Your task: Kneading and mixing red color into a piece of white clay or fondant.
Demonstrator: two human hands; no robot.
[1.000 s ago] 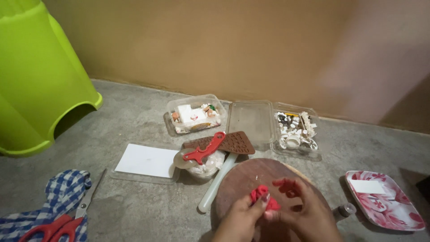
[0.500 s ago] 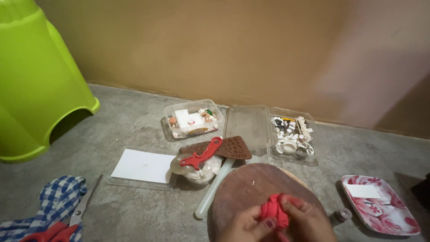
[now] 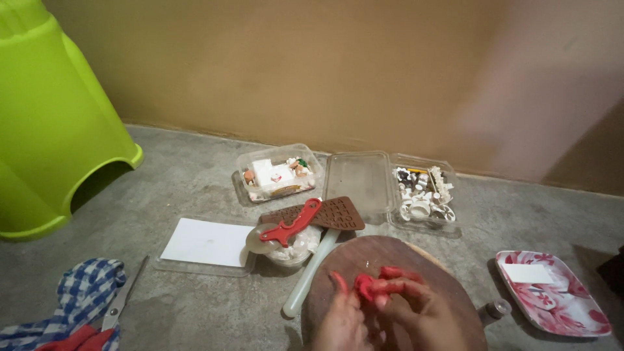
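Red clay lump (image 3: 365, 285): pinched between left hand (image 3: 343, 322) and right hand (image 3: 416, 311), both grips closed on it, above round wooden board (image 3: 364, 257) on the floor (image 3: 195, 188); rolling pin (image 3: 311, 273) beside board's left edge.

Clear plastic pkg (image 3: 278, 174) w/ white and orange bits at 11 o'clock; clear hinged box (image 3: 424, 195), prob. white trinkets, at 1.

Small lump of red clay (image 3: 364, 285), soft and irregular, low centre of the frame; pinched between fingertips stained the same red, lifted just above the round dark-brown wooden board (image 3: 364, 257); its underside hidden by the fingers
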